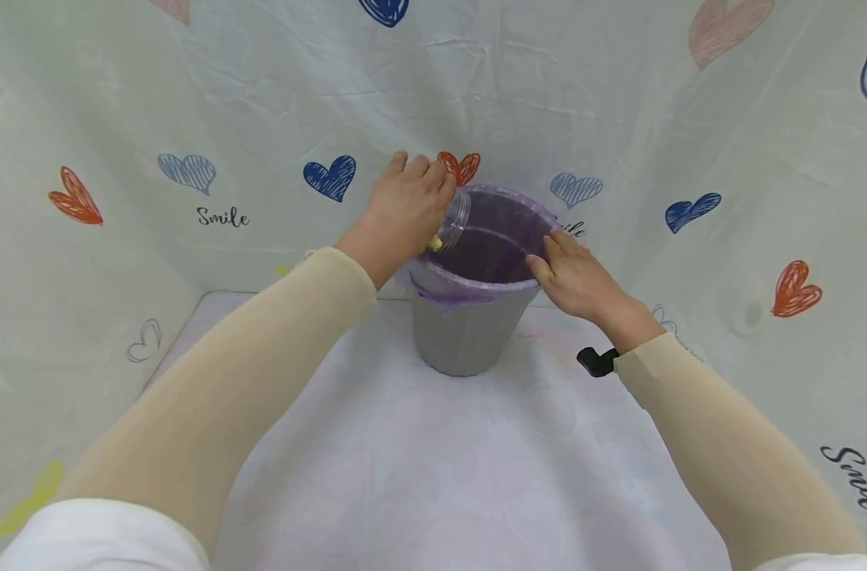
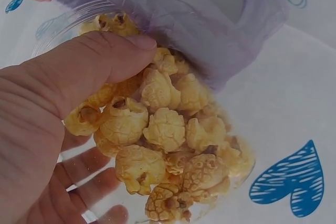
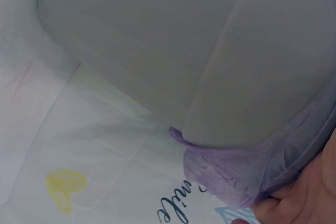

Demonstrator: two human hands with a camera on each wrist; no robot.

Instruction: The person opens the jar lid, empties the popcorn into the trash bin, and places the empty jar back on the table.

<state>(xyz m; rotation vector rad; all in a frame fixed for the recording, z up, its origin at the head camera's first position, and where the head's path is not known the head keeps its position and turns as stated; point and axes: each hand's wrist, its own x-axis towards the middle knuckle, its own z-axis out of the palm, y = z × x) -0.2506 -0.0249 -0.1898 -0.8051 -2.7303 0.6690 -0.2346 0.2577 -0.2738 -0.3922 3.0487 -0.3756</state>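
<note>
My left hand (image 1: 412, 202) grips a clear jar (image 1: 458, 220), tipped with its mouth toward a grey trash bin (image 1: 469, 337) at the bin's left rim. Inside the jar, in the left wrist view, lie many yellow popcorn pieces (image 2: 165, 129); my thumb presses along its near side, and the other fingers curl beneath. A purple bag (image 1: 450, 293) lines the bin and folds over its rim. On the right, my right hand (image 1: 579, 274) holds the lined rim, thumb on the inner side. In the right wrist view, its fingers (image 3: 302, 195) touch the purple plastic.
The bin stands upright on a table with a pale cloth (image 1: 433, 460), near the back. White curtain sheets (image 1: 262, 95) printed with hearts and "Smile" hang behind and on both sides. A black strap end (image 1: 596, 362) sticks out by the right wrist.
</note>
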